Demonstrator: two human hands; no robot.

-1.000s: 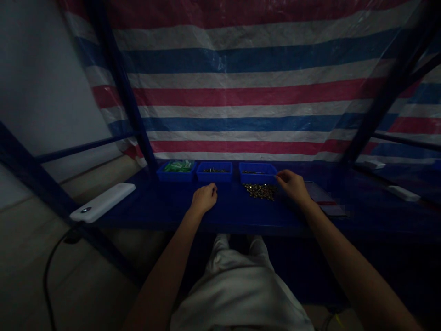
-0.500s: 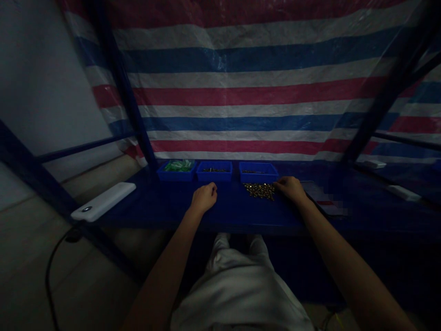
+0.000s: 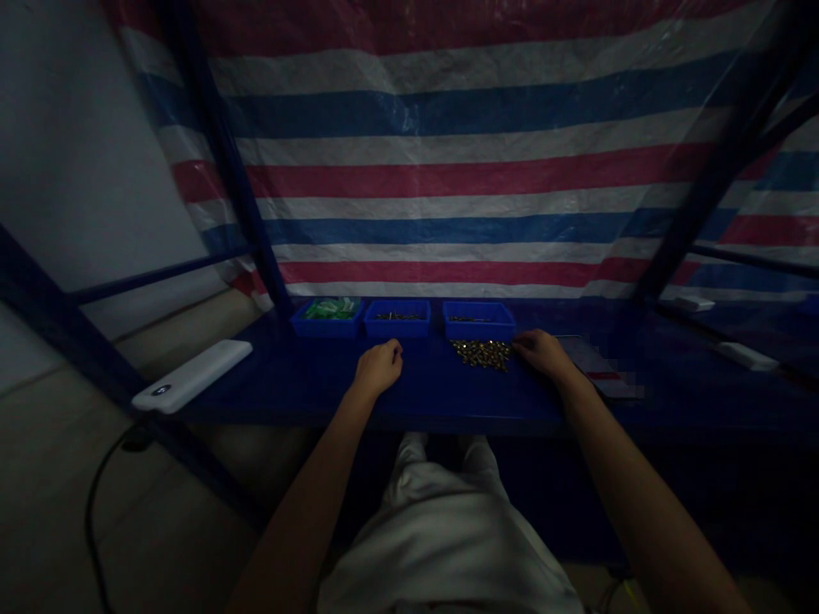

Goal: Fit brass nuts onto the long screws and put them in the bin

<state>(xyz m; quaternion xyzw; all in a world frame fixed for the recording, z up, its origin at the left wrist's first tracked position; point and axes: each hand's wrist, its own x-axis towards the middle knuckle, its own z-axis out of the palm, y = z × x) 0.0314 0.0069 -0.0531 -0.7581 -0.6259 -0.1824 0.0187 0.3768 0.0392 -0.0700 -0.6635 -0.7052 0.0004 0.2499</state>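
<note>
A loose pile of small brass-coloured screw-like pieces lies on the blue table. At the pile's right edge is my right hand, palm down, fingertips bent together against the outermost pieces; whatever they pinch is too small to make out. My left hand rests on the table left of the pile, its fingers curled in and their inside hidden. Behind the pile stands a blue bin with a few thin metal pieces. The middle blue bin also holds small metal pieces.
A third blue bin holds green-and-white packets. Beyond my right hand lies a flat dark-edged panel, partly blurred. A white power bank-like device sits at the left. Blue posts and striped sheeting enclose the table.
My right hand has shifted very slightly right along the pile's edge. My left hand, the pile and the bins look unmoved.
</note>
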